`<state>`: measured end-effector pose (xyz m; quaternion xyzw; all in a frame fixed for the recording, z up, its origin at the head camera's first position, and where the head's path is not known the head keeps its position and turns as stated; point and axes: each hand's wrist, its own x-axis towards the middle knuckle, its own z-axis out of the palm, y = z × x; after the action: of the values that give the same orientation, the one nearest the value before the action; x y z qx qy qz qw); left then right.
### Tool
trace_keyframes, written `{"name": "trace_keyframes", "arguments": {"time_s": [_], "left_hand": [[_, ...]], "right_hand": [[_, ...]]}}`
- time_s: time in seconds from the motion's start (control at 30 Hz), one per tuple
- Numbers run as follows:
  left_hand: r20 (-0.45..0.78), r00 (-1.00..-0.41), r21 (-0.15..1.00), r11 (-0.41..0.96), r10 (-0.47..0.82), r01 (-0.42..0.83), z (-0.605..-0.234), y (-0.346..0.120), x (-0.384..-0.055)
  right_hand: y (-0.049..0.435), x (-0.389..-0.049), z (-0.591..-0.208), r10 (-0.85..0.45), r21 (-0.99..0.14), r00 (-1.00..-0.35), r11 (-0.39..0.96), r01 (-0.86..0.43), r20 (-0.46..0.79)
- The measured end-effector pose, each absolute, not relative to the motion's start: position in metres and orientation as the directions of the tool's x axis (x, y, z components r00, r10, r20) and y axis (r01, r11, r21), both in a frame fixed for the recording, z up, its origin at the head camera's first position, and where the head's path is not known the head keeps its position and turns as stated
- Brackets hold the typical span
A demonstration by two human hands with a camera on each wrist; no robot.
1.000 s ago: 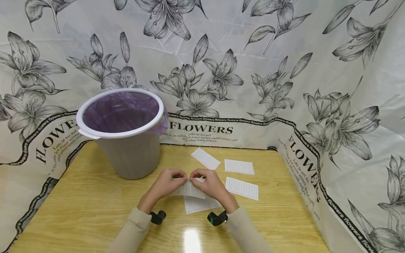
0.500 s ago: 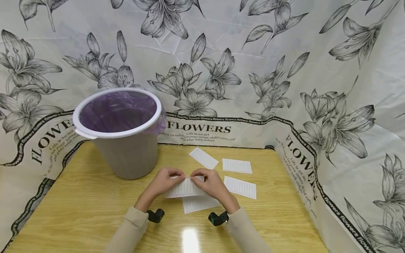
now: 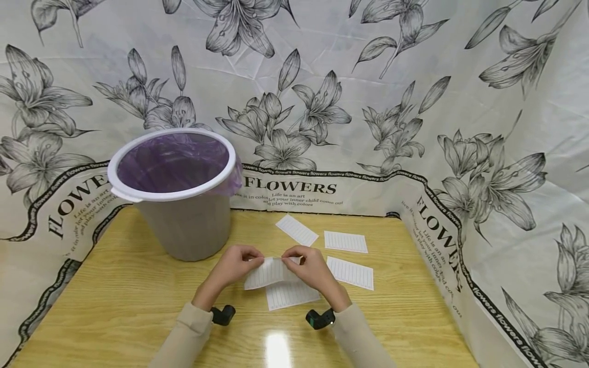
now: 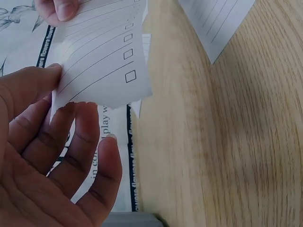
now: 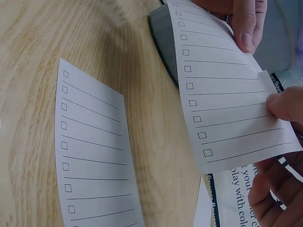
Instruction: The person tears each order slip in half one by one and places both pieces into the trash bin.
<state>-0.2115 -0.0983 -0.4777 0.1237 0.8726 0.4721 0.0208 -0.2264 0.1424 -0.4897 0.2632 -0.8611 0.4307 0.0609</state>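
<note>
Both hands hold up one lined checklist sheet over the table. My left hand pinches its far edge left of the middle, and my right hand pinches the same edge to the right. In the left wrist view, one end of the held sheet has a ragged, torn border. A small notch shows in its edge beside the right thumb in the right wrist view. Under the held sheet a second checklist sheet lies on the wooden table, partly covered by it in the head view.
Three more lined sheets lie to the right and behind: one slanted sheet, one behind right and one nearer. A grey bin with a purple liner stands at the back left. A flower-printed cloth hangs around the table.
The two hands' fingertips have drawn apart along the sheet's far edge, from almost touching to a small gap. The held sheet has tilted, showing its lined face more.
</note>
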Motion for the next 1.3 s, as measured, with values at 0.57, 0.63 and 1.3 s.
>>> {"name": "trace_keyframes", "arguments": {"time_s": [0.57, 0.63, 1.3], "left_hand": [[0.069, -0.975, 0.858, 0.486, 0.212, 0.166, -0.487, -0.108, -0.21], [0.07, -0.975, 0.857, 0.487, 0.212, 0.168, -0.488, -0.108, -0.211], [0.057, -0.98, 0.854, 0.498, 0.19, 0.147, -0.491, -0.116, -0.212]], "right_hand": [[0.147, -0.222, -0.49, -0.392, -0.755, -0.874, 0.469, -0.458, 0.287], [0.147, -0.223, -0.491, -0.392, -0.756, -0.874, 0.467, -0.458, 0.288], [0.153, -0.222, -0.497, -0.336, -0.764, -0.906, 0.503, -0.405, 0.259]]}}
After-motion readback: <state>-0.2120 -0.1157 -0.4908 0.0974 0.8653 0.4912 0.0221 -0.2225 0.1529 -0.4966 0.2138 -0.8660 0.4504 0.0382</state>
